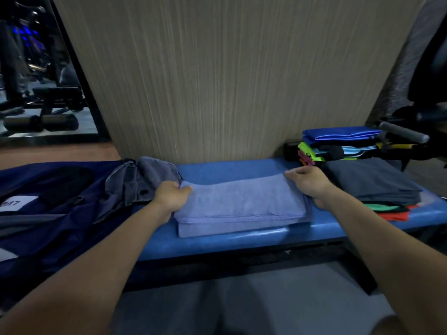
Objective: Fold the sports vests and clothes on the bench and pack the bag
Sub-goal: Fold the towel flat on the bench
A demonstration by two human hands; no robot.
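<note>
Both hands are gripping the ends of a folded blue towel [239, 204] on the bench [217, 240].
The left hand [171, 198] is pinching its left edge, the right hand [310, 181] its right; the navy bag [60, 213] is lying left, folded clothes [372, 182] right.

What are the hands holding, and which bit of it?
Both hold the folded light-blue towel on the bench. The left hand grips its left end; the right hand pinches the far corner of its right end.

Blue bench [217, 168] under folded towel [239, 204], clothes [370, 180].
</note>
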